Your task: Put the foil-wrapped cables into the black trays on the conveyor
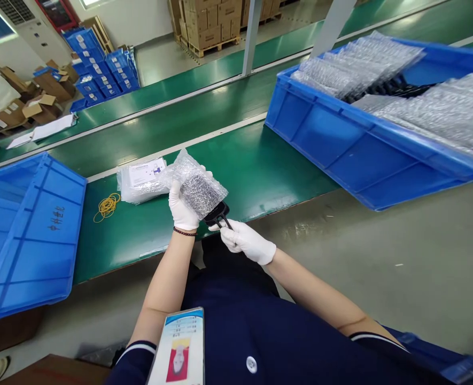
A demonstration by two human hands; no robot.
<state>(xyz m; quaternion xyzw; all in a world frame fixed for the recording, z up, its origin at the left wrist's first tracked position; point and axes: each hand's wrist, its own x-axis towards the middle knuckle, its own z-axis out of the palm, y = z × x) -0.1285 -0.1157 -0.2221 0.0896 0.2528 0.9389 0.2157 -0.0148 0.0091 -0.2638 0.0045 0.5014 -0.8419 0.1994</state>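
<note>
My left hand point(182, 208), in a white glove, is wrapped round a bubble-wrap bag point(204, 192) from its left side. A black device point(217, 213) sits mostly inside the bag, and its dark end with a forked handle-like part sticks out toward me. My right hand point(246, 241), gloved too, grips that forked part with its fingers. Just left of my left hand, a packed clear bag with a white printed sheet point(146, 174) lies on the green bench point(260, 166). A loose bundle of yellow rubber bands point(108, 206) rests farther left. What the device is, I cannot tell.
A blue crate point(320, 133) at the right holds several bubble-wrapped items point(356, 64). Another blue crate point(47, 230) stands tilted in view at the left. Behind the bench runs a green conveyor point(204, 112), with a grey post point(252, 37) at its far side.
</note>
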